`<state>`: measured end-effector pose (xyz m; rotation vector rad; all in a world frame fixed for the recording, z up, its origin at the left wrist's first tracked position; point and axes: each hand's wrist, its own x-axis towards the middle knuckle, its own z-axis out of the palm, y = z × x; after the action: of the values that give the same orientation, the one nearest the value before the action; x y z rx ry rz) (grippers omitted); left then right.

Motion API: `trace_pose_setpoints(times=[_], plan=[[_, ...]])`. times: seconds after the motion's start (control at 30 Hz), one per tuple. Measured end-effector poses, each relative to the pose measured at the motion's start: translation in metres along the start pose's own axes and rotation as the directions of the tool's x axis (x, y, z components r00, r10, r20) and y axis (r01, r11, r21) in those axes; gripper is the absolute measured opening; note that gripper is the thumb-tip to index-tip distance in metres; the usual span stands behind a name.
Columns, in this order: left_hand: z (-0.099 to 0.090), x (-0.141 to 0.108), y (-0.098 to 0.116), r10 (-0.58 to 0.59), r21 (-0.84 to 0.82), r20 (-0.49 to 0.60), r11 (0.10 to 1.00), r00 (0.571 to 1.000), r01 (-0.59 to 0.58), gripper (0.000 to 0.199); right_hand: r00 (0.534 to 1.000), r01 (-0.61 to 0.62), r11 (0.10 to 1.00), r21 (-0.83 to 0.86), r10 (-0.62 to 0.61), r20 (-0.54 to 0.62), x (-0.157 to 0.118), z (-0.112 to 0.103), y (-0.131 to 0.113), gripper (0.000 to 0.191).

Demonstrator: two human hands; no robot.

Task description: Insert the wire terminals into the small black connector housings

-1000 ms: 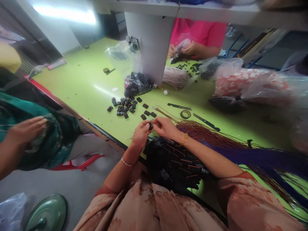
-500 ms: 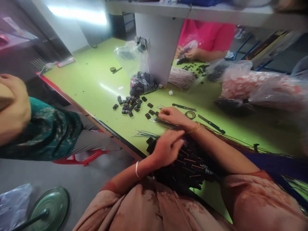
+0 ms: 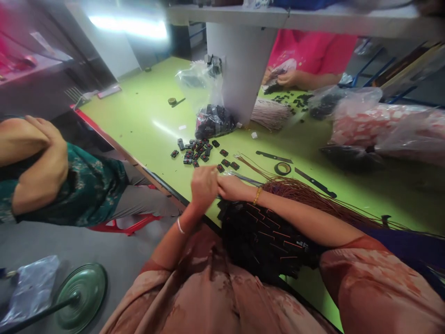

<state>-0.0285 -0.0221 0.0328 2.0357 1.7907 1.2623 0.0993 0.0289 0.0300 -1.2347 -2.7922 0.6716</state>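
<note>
My left hand [image 3: 204,185] and my right hand [image 3: 234,186] meet at the near edge of the green table, both with fingers closed. What they pinch between them is too small to make out. Just behind my right hand, thin dark wires [image 3: 246,178] lie on the table. Several small black connectors with red parts [image 3: 199,150] are scattered beyond my hands. Below my right forearm is a pile of black pieces [image 3: 260,232] with orange lines. Brown wires [image 3: 299,197] run rightward behind that forearm.
A roll of tape [image 3: 282,168] lies between two dark blades [image 3: 314,182]. A plastic bag of black parts [image 3: 214,121] leans by the white post [image 3: 239,69]. A person in pink [image 3: 313,55] works across the table; another person in green [image 3: 86,185] sits at left.
My left hand has moved up and left from over the black pile and now meets my right hand. The view has shifted slightly, and more brown wires show.
</note>
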Motion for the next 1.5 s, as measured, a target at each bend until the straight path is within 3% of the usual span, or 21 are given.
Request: trace_pose_setpoints(times=[0.07, 0.1, 0.2, 0.3, 0.37, 0.5, 0.57, 0.63, 0.67, 0.7, 0.77, 0.83, 0.9, 1.1, 1.5], plan=[[-0.002, 0.026, -0.036, -0.196, 0.198, 0.034, 0.962, 0.980, 0.186, 0.034, 0.998, 0.016, 0.999, 0.050, -0.013, -0.067, -0.001, 0.002, 0.006, 0.013], [-0.002, 0.036, -0.050, -0.234, 0.278, 0.085, 0.939, 0.968, 0.203, 0.035, 0.994, 0.018, 0.995, 0.097, -0.007, -0.106, 0.000, 0.003, 0.008, 0.011], [-0.004, 0.050, -0.075, -0.169, 0.379, 0.307, 0.924, 0.936, 0.043, 0.038, 0.975, 0.035, 0.948, 0.316, 0.036, -0.218, 0.003, 0.006, 0.015, 0.007], [-0.009, 0.051, -0.078, -0.170, 0.428, 0.406, 0.903, 0.898, -0.023, 0.034, 0.960, 0.083, 0.856, 0.509, 0.068, -0.272, 0.007, 0.008, 0.020, 0.006], [-0.015, 0.049, -0.075, -0.204, 0.461, 0.408, 0.887, 0.890, -0.008, 0.025, 0.956, 0.107, 0.799, 0.592, 0.082, -0.283, 0.007, 0.008, 0.022, 0.008], [-0.021, 0.041, -0.070, -0.222, 0.423, 0.342, 0.904, 0.913, 0.062, 0.015, 0.951, 0.115, 0.727, 0.677, 0.116, -0.286, 0.005, 0.007, 0.022, 0.013], [-0.019, 0.035, -0.067, -0.272, 0.300, 0.269, 0.935, 0.924, 0.188, 0.017, 0.950, 0.105, 0.718, 0.688, 0.133, -0.283, 0.003, 0.006, 0.021, 0.013], [-0.014, 0.029, -0.062, -0.361, 0.007, 0.213, 0.930, 0.908, 0.368, 0.020, 0.947, 0.099, 0.734, 0.672, 0.138, -0.291, 0.001, 0.004, 0.020, 0.014], [-0.011, 0.026, -0.059, -0.412, -0.192, 0.225, 0.869, 0.883, 0.455, 0.021, 0.944, 0.101, 0.749, 0.655, 0.136, -0.301, 0.000, 0.004, 0.020, 0.016], [-0.008, 0.023, -0.056, -0.456, -0.387, 0.279, 0.752, 0.845, 0.534, 0.023, 0.941, 0.104, 0.765, 0.636, 0.131, -0.311, -0.001, 0.003, 0.019, 0.017], [-0.004, 0.019, -0.048, -0.480, -0.637, 0.450, 0.418, 0.753, 0.647, 0.026, 0.940, 0.112, 0.785, 0.609, 0.116, -0.322, -0.003, 0.001, 0.019, 0.019], [-0.001, 0.016, -0.041, -0.447, -0.704, 0.577, 0.152, 0.684, 0.693, 0.027, 0.943, 0.117, 0.795, 0.595, 0.099, -0.317, -0.004, 0.000, 0.018, 0.020], [0.000, 0.015, -0.036, -0.424, -0.710, 0.630, 0.027, 0.651, 0.704, 0.025, 0.946, 0.120, 0.802, 0.585, 0.085, -0.311, -0.006, -0.001, 0.017, 0.022], [0.002, 0.014, -0.031, -0.389, -0.701, 0.669, -0.046, 0.633, 0.712, 0.019, 0.947, 0.121, 0.810, 0.573, 0.079, -0.311, -0.008, -0.004, 0.013, 0.030], [0.002, 0.012, -0.027, -0.460, -0.687, 0.654, -0.027, 0.601, 0.726, 0.024, 0.957, 0.111, 0.818, 0.564, 0.065, -0.282, -0.005, -0.001, 0.017, 0.025]])
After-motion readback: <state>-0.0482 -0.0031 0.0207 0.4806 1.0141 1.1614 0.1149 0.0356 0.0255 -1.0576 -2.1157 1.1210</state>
